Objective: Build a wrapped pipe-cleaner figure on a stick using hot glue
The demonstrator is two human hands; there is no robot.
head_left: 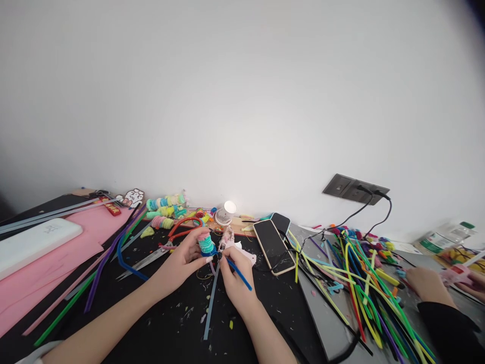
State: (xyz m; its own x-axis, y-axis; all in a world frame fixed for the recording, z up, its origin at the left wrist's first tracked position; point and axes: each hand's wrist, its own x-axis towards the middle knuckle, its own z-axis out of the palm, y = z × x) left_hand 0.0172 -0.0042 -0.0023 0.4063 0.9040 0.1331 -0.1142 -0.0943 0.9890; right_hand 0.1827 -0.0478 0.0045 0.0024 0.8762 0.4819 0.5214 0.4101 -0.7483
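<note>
My left hand (189,255) is closed around a small fuzzy coil of turquoise pipe cleaner (206,244) with a pink top and a dark blue band at its base. Pinched in the fingers of my right hand (237,278) is a blue pipe cleaner (242,275), its free end pointing down to the right. Both hands meet at the coil's lower end, where the fingers hide part of the join. Below them a translucent glue stick (211,311) lies on the black table. Scissors with red handles (151,259) rest just left of my left hand.
More fuzzy coils (165,202) and a white paper cup (226,212) stand by the wall. Phones (273,246) lie right of my hands. A heap of pipe cleaners (364,288) covers the grey board. At far right another person's hand (428,285) works beside a bottle (447,237).
</note>
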